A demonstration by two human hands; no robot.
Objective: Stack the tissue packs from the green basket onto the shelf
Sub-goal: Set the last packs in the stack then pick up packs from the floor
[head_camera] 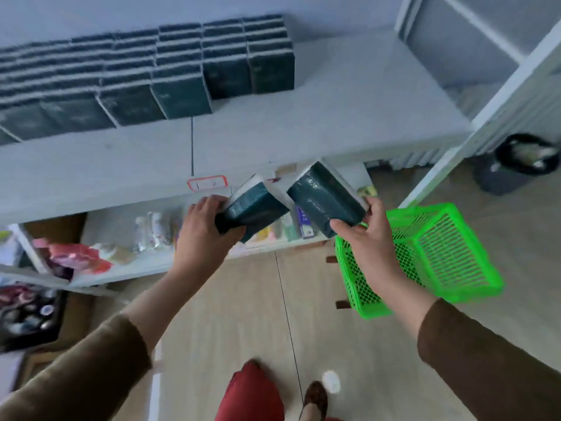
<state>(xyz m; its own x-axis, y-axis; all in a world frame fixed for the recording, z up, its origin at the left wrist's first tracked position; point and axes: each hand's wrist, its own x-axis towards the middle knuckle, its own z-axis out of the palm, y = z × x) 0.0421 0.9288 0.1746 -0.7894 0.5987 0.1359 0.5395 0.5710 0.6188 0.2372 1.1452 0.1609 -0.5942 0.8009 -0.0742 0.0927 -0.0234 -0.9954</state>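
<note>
Tissue packs: one [253,208] clamped in my left hand [206,229], one [326,202] clamped in my right hand [365,235]; shelf [349,117] ahead, green basket [440,256] right.

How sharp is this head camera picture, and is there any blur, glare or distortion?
Head view: soft overall; print on the pack in the right hand unreadable; green basket smeared and oversaturated; wide-angle lens bends the shelf edge; flat, cool light, no glare.

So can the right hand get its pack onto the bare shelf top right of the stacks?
Probably yes: the right hand holds its tissue pack just below the shelf edge, and nothing shows in between.
</note>
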